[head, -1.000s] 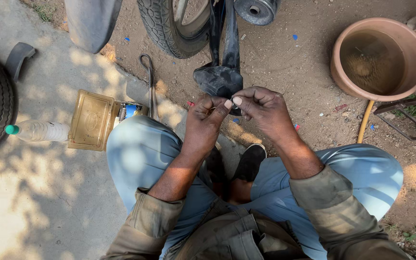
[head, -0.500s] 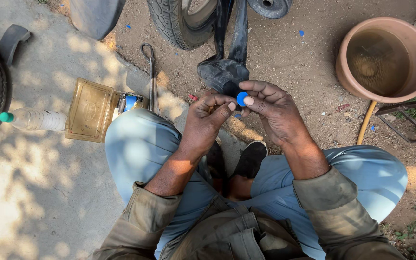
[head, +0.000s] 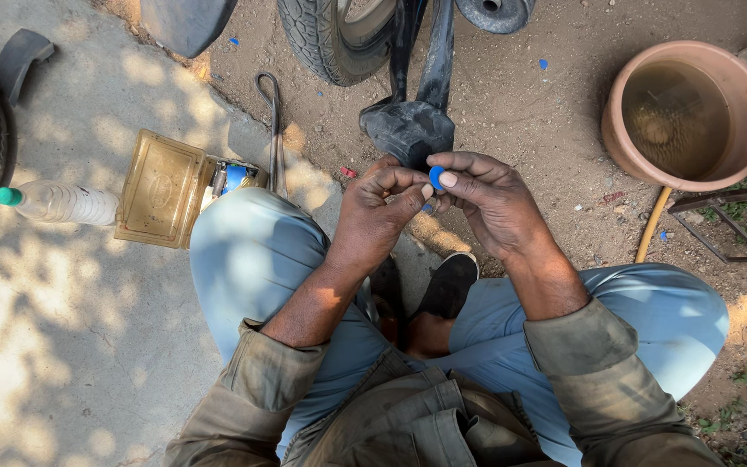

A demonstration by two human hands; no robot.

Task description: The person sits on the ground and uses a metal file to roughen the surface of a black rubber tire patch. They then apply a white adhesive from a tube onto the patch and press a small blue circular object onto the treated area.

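Both hands meet above the person's knees. The right hand (head: 494,203) pinches a small blue round piece (head: 436,177) between thumb and forefinger, its grip closed on it. The left hand (head: 382,212) is curled tight, its fingertips touching the same piece from the other side; whether it bears any of the hold cannot be told.

Far to the right of the grip stands a terracotta pot (head: 628,151), its inside dusty brown with a dull film or residue at the bottom. Well to the left of the grip an open yellowish tin box (head: 159,186) lies on the concrete, its lid flat; in the box part nearer the knee sit a blue-and-white tube-like thing and some dark bits, too small to name. Just beyond the tin lies a clear plastic bottle (head: 62,203) with a green cap, on its side.

The blue piece is tiny, flat-looking, bright blue, mostly covered by the fingers. Straight beyond the grip a folded black inner tube (head: 408,130) hangs down, with a tyre (head: 317,39) behind it. Little blue scraps dot the dirt ground (head: 520,104).
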